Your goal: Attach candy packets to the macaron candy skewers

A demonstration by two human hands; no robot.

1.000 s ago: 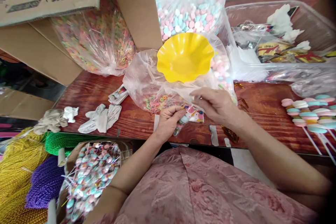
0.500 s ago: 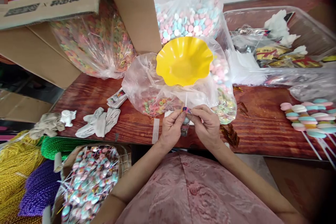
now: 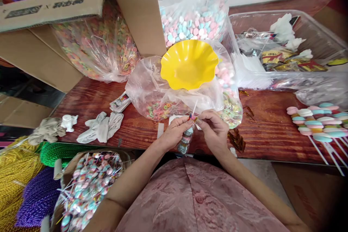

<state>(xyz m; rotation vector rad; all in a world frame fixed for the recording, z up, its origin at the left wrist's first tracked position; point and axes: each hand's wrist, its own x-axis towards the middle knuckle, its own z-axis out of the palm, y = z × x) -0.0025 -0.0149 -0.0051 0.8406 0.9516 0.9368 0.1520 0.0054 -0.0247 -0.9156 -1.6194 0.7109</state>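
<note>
A candy stick [image 3: 184, 140] in a clear wrapper hangs stick-end up in front of me, its white stick [image 3: 195, 106] rising above my fingers. My left hand [image 3: 175, 131] is closed on the gathered, colourful neck of the wrapper. Close against it, my right hand [image 3: 214, 128] pinches what looks like a gold twist tie [image 3: 196, 118] at the neck; its fingertips partly hide the tie. More gold twist ties [image 3: 237, 140] lie on the table just right of my right hand.
Behind my hands sits a yellow wavy bowl [image 3: 189, 64] on bags of candy. Unwrapped candy sticks [image 3: 317, 121] lie at the right, before a clear plastic bin [image 3: 288, 76]. Pale gloves [image 3: 100, 127] lie left. A container of wrapped candy sticks [image 3: 92, 185] stands below the table's left side.
The candy stick has tilted, its wrapped candy end now showing lower left below my hands. My right fingers have shifted around the neck, and the view has moved slightly.
</note>
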